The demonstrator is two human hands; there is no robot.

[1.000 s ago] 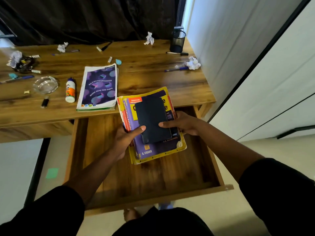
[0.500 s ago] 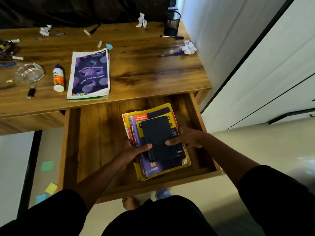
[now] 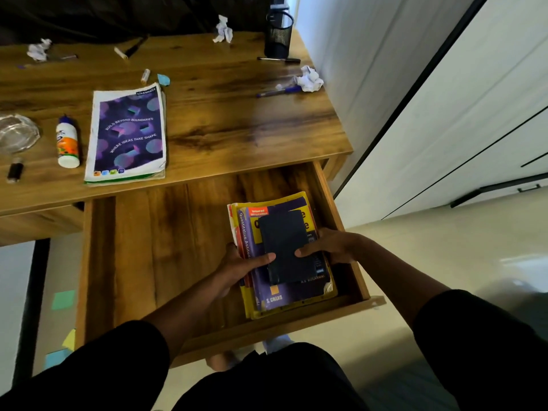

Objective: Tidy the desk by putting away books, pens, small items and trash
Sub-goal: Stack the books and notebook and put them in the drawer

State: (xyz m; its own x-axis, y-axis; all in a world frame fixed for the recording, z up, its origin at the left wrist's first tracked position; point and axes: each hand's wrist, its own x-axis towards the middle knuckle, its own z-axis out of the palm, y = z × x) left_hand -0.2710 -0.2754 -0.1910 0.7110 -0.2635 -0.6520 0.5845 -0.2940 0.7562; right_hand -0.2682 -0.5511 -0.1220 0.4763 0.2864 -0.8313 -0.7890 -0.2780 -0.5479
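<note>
A stack of books (image 3: 284, 295), yellow and purple, lies low in the right side of the open wooden drawer (image 3: 166, 250), with a small black notebook (image 3: 284, 247) on top. My left hand (image 3: 240, 265) grips the stack's left edge, thumb on the black notebook. On the right edge, my right hand (image 3: 332, 246) holds the stack, thumb also on the notebook. On the desk (image 3: 225, 120) lies a purple notebook (image 3: 129, 134), with a glue bottle (image 3: 67, 142) to its left.
Crumpled paper (image 3: 310, 78), (image 3: 224, 29), (image 3: 38, 50), a blue pen (image 3: 278, 91), a black pen (image 3: 278, 59), a mesh pen cup (image 3: 278, 34), a glass ashtray (image 3: 16, 133) and a small black item (image 3: 14, 172) lie on the desk. Sticky notes (image 3: 63, 299) lie on the floor at left. A white wall stands at right.
Both hands have lowered the book stack from above the drawer down into its right side, toward the front. The camera view tilted downward.
</note>
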